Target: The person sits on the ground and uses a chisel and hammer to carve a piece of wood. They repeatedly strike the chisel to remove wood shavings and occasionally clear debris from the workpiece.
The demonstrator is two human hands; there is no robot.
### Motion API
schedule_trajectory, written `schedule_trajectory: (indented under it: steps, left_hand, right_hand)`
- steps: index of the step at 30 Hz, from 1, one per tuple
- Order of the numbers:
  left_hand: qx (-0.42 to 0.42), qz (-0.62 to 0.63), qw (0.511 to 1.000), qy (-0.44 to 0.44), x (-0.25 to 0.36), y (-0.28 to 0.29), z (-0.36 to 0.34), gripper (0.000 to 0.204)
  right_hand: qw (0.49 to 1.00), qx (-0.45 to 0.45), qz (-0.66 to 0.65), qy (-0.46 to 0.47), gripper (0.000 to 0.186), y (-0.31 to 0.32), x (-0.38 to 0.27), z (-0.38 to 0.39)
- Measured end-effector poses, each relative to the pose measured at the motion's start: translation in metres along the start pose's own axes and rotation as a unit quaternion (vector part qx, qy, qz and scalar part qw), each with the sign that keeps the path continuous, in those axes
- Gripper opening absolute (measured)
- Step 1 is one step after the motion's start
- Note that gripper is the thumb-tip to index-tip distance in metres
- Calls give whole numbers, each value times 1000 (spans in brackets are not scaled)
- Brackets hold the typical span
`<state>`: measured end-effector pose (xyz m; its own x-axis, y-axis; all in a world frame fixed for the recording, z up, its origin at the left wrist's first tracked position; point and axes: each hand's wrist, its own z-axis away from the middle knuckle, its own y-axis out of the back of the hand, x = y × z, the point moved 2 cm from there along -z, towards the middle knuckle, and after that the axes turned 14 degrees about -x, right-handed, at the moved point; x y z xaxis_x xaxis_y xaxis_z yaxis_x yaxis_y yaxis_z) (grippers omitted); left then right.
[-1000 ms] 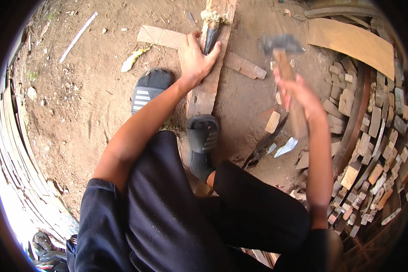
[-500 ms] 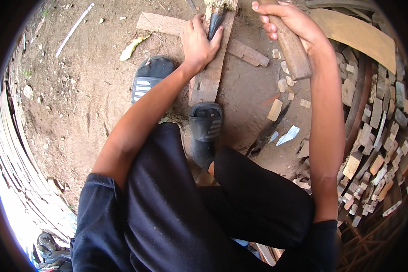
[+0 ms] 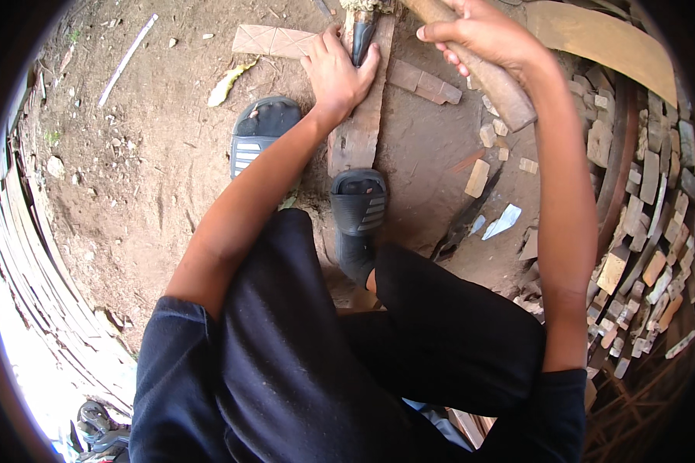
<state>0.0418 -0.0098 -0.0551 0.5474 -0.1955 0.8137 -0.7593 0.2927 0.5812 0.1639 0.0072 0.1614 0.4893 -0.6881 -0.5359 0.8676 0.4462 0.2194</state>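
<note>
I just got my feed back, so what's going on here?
A person's right hand grips a wooden handle, whose far end runs out of view. The left hand is over a board, with a dark tapered piece between thumb and fingers. A black sandal is at the board's near end.

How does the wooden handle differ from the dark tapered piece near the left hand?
The wooden handle is brown and dull; the dark tapered piece is blackish and shiny. The handle slants down rightward in the picture; the dark piece runs nearly up and down. The right hand grips the handle; the dark piece sits between the thumb and fingers of the left hand. Both are in the picture's upper part.
</note>
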Motion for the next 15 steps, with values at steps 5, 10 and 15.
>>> schedule_trajectory:
  steps: [5, 10, 15]
  left_hand:
    - [-11, 33, 999, -11, 0, -6, 0, 75]
    - [11, 18, 1000, -11, -10, -2, 0, 75]
    - [-12, 0, 1000, -2, -3, -4, 5, 77]
  right_hand:
    - [993, 84, -31, 71, 13, 14, -31, 12]
    - [989, 95, -18, 109, 17, -4, -24, 5]
    - [999, -22, -41, 22, 16, -7, -1, 20]
